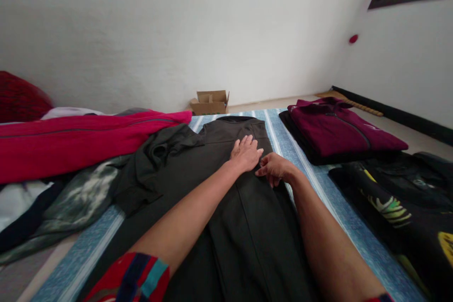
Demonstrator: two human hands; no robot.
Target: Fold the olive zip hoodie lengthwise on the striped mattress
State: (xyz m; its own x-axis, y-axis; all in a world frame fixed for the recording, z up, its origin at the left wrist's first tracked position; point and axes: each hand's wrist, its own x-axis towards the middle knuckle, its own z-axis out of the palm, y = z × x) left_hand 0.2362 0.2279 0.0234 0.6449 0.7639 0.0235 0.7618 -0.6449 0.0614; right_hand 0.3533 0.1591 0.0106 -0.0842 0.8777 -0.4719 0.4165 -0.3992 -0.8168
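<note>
A long dark grey garment [230, 188] with a collar lies spread out in front of me, its collar end away from me. One of its sleeves lies crumpled out to the left; on the right its side appears folded inward. My left hand [247, 153] rests flat on the upper part of the garment, fingers stretched out and pointing away. Close beside it, my right hand [276, 168] has its fingers curled at the garment's right edge, pinching the cloth. The two hands nearly touch.
Left lies a heap with a bright pink garment [88, 139] and a grey-green mottled cloth [95, 191]. A folded maroon zip jacket [343, 127] tops a stack at right, near black printed clothes [392, 203]. Underneath is a blue striped sheet [311, 184]. A cardboard box [211, 103] stands by the wall.
</note>
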